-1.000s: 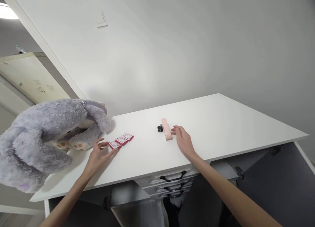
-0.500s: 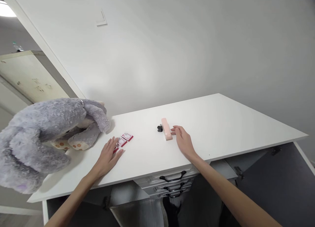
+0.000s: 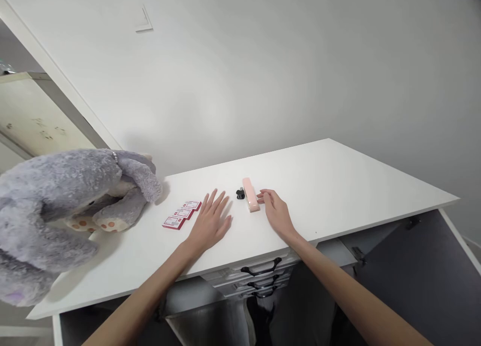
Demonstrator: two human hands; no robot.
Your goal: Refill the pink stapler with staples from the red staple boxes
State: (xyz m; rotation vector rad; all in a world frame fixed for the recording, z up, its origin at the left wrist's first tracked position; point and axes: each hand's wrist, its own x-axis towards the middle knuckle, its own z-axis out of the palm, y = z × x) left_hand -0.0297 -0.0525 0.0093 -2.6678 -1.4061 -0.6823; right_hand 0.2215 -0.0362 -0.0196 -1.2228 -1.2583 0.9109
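A pink stapler lies on the white tabletop. A black binder clip sits against or just beside its left side. My right hand rests to the right of the stapler, fingers loosely bent and slightly apart. Its fingertips are at the stapler's side; whether they touch it I cannot tell. My left hand is open, palm down with fingers spread, holding nothing. It is between the stapler and three small red-and-white boxes, which lie in a slanting, stepped row.
A large grey plush toy slumps over the tabletop's left end. A wall rises behind. Below the front edge are drawers with black handles, and open cabinet doors stand at the sides.
My left hand has moved right, off the small boxes, and all three now show. My right hand stays beside the stapler. The view has shifted slightly.
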